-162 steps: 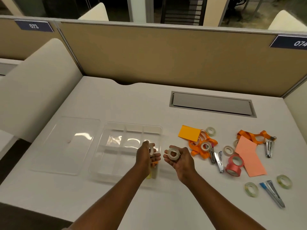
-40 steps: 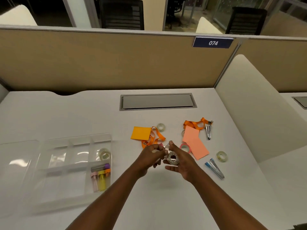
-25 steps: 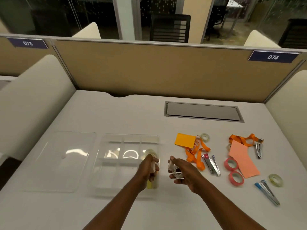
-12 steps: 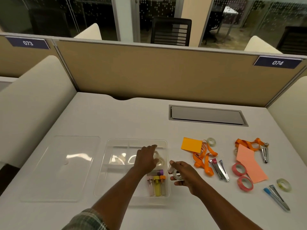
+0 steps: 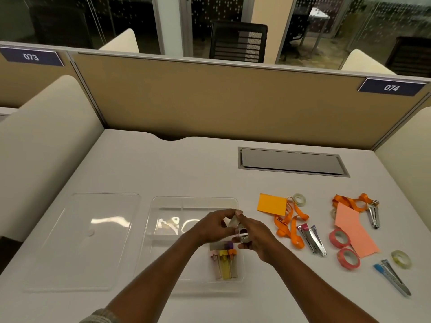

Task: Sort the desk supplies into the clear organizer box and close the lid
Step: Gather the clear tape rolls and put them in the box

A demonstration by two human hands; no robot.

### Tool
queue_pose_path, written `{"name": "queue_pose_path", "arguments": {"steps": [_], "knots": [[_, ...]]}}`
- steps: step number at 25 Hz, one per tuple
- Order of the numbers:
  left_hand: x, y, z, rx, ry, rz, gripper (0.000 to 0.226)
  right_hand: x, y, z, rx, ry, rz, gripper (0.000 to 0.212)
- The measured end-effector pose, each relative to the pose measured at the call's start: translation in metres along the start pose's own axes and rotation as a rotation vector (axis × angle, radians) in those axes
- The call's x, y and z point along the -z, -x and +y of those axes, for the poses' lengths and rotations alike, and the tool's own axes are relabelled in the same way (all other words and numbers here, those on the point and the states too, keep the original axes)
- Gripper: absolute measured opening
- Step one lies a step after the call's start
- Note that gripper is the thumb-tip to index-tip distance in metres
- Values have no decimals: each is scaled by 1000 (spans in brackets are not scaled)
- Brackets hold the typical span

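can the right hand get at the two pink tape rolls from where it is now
Probably yes, once it is free. The pink tape rolls lie bare on the desk to its right, nothing stacked on them. But the right hand is holding a small tape roll together with the left hand.

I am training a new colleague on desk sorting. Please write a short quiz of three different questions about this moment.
1. True or false: the flat clear plastic lid lies on the desk, left of the clear divided organizer box.
2. How many pink tape rolls lie on the white desk?
3. What does the right hand hold? A) metal clip B) small grey tape roll C) orange sticky note

Key: 1 true. 2 two. 3 B; the left hand touches it too.
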State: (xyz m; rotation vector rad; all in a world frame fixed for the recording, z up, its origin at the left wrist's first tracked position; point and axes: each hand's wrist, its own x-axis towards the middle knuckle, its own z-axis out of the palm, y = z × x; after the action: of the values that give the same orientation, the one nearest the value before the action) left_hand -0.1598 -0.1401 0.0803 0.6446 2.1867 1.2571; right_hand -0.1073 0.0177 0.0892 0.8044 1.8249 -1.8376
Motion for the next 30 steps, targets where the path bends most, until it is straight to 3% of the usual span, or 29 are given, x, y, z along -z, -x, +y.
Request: {"name": "queue_pose_path", "arguments": {"steps": [3,6,8,10,13,20,25,30], "knots": [[9,-7,-10,49,-127,113,44,-8,-7,-5,-39,3,43,42],[9,-16,-30,68,-618,249,52,-15,-14,-9,38,108,156,22],[5,-18,-45,94,-876,193,56,-19,-19,-13,176,280,194,20],[0,-19,-57,114,-960,111,61,-21,-25,-17,353,535,234,25],[-2,-19,-63,131,-950,94,60,-24,-36,-17,565,868,237,29],[-1,-7,-60,130,-718,240,66,-31,-48,11,768,1264,161,51],[-4,-12,-37,91,-765,311,66,-14,-47,23,849,1185,265,49],[-47,-49,11,-43,-837,259,61,46,-33,24,785,1072,381,48]]}}
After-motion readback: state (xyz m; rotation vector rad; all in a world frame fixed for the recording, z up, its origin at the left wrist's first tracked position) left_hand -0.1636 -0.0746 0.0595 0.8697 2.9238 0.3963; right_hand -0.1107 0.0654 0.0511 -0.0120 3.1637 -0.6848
